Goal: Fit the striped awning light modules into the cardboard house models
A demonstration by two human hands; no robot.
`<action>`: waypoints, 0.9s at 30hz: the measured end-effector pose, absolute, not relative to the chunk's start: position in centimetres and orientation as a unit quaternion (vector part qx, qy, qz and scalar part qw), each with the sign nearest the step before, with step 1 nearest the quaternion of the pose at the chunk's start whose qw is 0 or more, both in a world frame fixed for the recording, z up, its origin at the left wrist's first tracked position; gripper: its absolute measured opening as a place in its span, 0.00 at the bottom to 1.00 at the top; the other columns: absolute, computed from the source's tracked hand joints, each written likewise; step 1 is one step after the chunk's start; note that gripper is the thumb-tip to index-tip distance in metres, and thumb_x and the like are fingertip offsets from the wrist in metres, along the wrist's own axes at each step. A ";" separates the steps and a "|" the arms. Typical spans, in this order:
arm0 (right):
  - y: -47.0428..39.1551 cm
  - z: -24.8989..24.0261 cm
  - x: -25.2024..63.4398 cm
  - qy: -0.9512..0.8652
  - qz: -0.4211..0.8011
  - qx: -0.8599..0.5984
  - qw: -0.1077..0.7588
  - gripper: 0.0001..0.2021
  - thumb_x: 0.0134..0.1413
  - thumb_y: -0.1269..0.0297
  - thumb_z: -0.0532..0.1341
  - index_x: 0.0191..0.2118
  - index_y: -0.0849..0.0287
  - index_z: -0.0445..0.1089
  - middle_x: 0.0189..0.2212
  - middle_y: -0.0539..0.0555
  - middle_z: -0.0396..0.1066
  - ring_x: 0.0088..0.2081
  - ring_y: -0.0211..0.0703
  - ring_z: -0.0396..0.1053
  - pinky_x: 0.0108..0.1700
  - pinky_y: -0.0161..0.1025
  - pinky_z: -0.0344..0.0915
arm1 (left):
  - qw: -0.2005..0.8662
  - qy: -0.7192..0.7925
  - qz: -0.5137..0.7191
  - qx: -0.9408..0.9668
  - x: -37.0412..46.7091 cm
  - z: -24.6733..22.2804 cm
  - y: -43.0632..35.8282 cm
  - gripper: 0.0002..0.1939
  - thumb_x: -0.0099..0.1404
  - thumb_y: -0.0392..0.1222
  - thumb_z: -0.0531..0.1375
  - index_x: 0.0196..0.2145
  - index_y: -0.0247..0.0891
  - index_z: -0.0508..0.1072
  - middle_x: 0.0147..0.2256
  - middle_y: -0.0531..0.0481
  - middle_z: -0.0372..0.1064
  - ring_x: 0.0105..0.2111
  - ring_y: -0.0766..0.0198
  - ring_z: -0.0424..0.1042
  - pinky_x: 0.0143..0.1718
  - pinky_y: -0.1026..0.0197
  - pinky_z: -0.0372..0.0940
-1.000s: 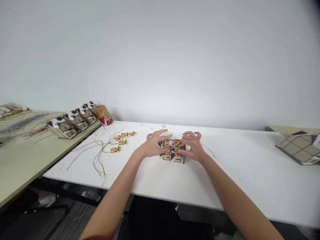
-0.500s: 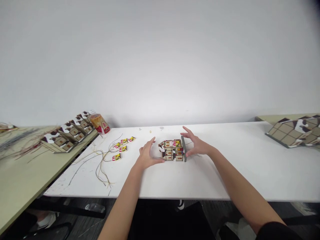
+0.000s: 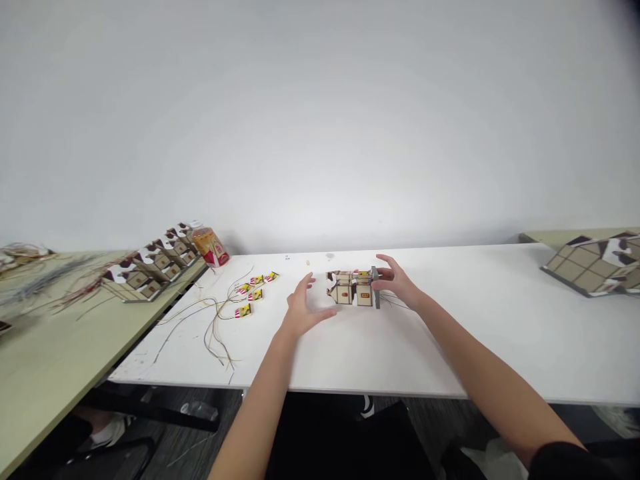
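Note:
A small model house (image 3: pixel 345 288) with beige walls, brown trim and windows lies on its side in front of me, its roof end to the left. Its grey base (image 3: pixel 377 300) faces right, and thin wires (image 3: pixel 395 301) trail from behind it. My right hand (image 3: pixel 397 281) grips the base, thumb at the near side and fingers at the far side. Spread in a wide curve, my left hand (image 3: pixel 303 310) stays just off the roof end and holds nothing. Part of a yellow and red piece shows on the house's upper side.
Several small yellow and red-striped pieces (image 3: pixel 244 311) with long thin wires (image 3: pixel 215 327) lie at left on the white table (image 3: pixel 380 360). A drink bottle (image 3: pixel 210 247) leans by a row of model houses (image 3: pixel 135 283). More model houses (image 3: pixel 580 263) stand at right.
The house has been rolled, so a plainer wall with two windows now faces me. My right hand has closed in on its base; my left remains spread. The view has shifted slightly.

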State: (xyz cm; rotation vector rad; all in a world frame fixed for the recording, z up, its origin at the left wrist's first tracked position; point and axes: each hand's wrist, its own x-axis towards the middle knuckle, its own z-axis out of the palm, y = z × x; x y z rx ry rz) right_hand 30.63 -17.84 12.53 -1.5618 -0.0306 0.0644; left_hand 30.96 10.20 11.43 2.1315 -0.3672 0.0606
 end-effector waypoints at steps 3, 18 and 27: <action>-16.6 12.5 30.5 0.038 0.002 -0.627 0.778 0.39 0.40 0.53 0.70 0.58 0.54 0.56 0.43 0.55 0.73 0.47 0.50 0.71 0.58 0.53 0.62 | 0.638 -0.065 -0.017 0.767 29.1 11.7 8.2 0.61 0.42 0.60 0.71 0.65 0.43 0.44 0.64 0.36 0.47 0.61 0.48 0.56 0.61 0.45 0.51; -11.8 11.2 27.1 -0.149 0.085 -0.657 0.734 0.43 0.53 0.41 0.60 0.66 0.41 0.35 0.65 0.59 0.53 0.64 0.53 0.56 0.61 0.60 0.55 | 0.827 -0.027 -0.093 0.554 26.9 15.1 8.8 0.30 0.46 0.47 0.71 0.47 0.37 0.71 0.48 0.42 0.71 0.48 0.52 0.72 0.51 0.52 0.67; -11.9 8.9 27.2 -0.177 -0.019 -0.867 0.465 0.39 0.60 0.43 0.53 0.69 0.42 0.29 0.70 0.55 0.38 0.70 0.54 0.36 0.65 0.64 0.45 | 0.740 0.174 0.269 0.592 32.1 20.1 29.1 0.14 0.53 0.42 0.63 0.36 0.39 0.64 0.33 0.55 0.69 0.34 0.66 0.71 0.40 0.58 0.69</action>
